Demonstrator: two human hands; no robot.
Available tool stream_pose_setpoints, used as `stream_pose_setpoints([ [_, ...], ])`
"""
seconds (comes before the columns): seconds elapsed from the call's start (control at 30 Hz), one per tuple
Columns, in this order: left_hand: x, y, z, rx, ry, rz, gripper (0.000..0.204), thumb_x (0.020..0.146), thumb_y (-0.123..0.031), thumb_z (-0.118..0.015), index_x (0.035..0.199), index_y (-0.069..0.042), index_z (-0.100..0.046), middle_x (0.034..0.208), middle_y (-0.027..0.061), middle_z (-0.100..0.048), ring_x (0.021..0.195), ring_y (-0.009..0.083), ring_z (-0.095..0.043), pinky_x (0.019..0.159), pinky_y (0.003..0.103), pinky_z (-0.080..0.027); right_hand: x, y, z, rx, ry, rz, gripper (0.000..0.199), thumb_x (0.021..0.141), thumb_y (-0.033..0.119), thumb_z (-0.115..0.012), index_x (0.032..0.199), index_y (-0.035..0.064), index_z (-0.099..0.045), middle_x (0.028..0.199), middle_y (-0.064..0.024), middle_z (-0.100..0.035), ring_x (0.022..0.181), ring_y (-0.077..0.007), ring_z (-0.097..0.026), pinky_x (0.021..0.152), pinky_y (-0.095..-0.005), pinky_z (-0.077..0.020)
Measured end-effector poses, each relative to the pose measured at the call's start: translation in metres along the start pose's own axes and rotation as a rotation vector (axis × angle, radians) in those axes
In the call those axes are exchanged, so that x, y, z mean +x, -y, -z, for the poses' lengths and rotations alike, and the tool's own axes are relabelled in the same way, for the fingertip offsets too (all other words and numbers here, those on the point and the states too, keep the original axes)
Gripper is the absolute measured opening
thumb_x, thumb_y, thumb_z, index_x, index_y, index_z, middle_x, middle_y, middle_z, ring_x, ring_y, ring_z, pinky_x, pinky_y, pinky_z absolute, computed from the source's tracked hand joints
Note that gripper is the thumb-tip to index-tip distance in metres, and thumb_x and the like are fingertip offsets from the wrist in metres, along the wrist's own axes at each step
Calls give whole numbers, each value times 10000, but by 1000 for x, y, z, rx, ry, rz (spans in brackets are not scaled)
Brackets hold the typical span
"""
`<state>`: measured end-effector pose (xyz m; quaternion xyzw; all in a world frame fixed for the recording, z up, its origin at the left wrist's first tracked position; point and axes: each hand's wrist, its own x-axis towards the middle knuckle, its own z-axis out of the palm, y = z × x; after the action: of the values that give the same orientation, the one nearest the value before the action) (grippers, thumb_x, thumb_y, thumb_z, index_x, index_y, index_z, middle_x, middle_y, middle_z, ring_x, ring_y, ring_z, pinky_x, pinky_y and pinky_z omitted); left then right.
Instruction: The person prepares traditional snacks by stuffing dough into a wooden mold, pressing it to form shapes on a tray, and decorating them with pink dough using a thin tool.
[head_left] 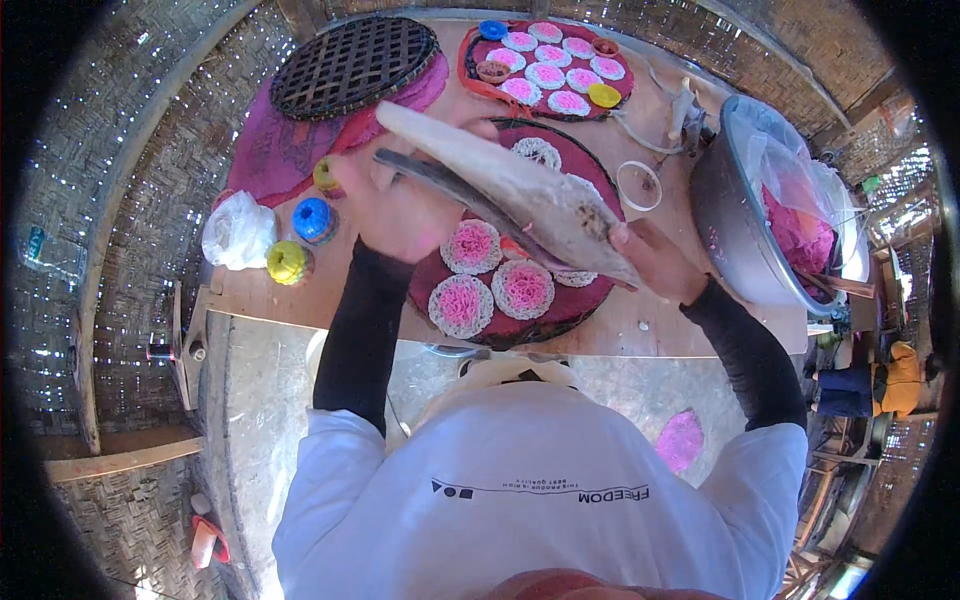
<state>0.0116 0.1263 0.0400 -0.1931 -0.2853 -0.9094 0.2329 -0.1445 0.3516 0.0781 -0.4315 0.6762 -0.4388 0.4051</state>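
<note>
Two hands hold one long pale tool (520,190) above a round dark tray (590,300) on the wooden table (640,330). The tool looks like a flat, whitish, blade-shaped scoop with a darker strip beside it, and its lower end shows brown marks. The left hand (400,205) closes around the upper part, fingers wrapped on it; the right hand (655,262) grips the lower end in the same closed way. The tool lies slanted, high at the left and low at the right, and it covers part of the tray.

On the tray lie several round pink-and-white lacy discs (472,246) (they look like thin woven cakes), touching or just beside one another. The step in hand seems to be the arranging or pressing of these discs. The next move probably calls for lowering the tool carefully, so that its edge does not break the fragile discs.

A large metal bowl (725,215) with pink material stands at the right. A second tray of discs (480,45) lies farther away, beside an empty woven tray (350,65).
</note>
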Motion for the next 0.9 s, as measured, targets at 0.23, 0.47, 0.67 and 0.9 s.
stream_pose_setpoints([
  [0.23,-20,48,-16,1562,221,141,483,834,-364,-527,1240,-122,-429,1237,110,-451,1150,190,-403,995,341,-282,11,44,15,-624,-144,375,476,806,457,-559,937,0,-590,776,-174,-574,684,-211,-567,635,-301,-453],
  [0.47,30,33,-76,2228,488,-93,257,674,-250,-597,870,-96,-536,669,97,-572,632,278,-566,626,405,-396,92,70,31,157,-878,746,342,827,353,-531,852,13,-559,671,-45,-568,578,-135,-540,492,-270,-416],
  [0.67,21,10,-99,2347,558,-193,223,655,-254,-597,800,-94,-542,586,66,-549,559,224,-562,557,374,-374,18,107,6,-254,-386,469,305,852,243,-488,1073,39,-438,793,-51,-537,601,-97,-524,501,-254,-418],
  [0.9,3,-33,-69,2054,401,48,303,648,-252,-669,880,-79,-578,780,84,-594,725,242,-579,663,354,-451,-89,112,58,-290,-688,707,255,822,124,-439,1057,34,-398,844,-46,-502,755,-133,-508,673,-294,-433],
])
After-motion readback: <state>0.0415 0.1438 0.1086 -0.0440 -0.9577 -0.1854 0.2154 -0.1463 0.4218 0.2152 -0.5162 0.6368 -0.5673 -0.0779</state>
